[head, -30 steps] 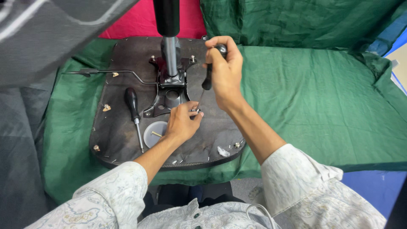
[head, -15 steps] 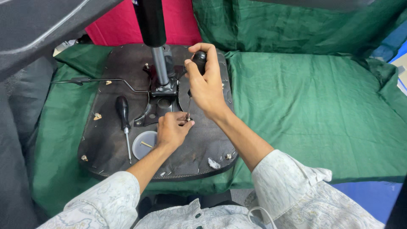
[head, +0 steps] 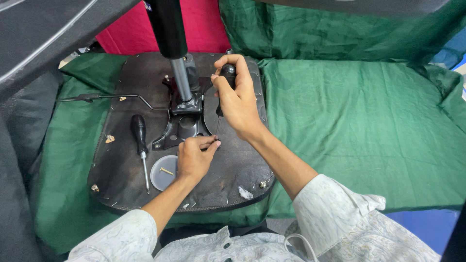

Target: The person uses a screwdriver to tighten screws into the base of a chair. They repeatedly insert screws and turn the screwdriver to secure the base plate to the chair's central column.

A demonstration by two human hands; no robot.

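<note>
Screwdriver set on the upturned dark chair-seat underside.
My left hand pinches its fingers together at the tip of the black-handled screwdriver; beyond, my right hand is clamped round its handle, beside the metal gas-lift column.

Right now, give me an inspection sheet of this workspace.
Surface: green cloth under an upturned chair seat base.
Job's things: screwdriver, tip down beside the metal mechanism plate.
Clutter: second screwdriver; round dish holding a screw.
Grippers: right hand grips the screwdriver handle; left hand pinches at its tip.
Cables: nothing seen; a bent metal lever rod.
Surroundings: gas-lift column, red cloth.
</note>
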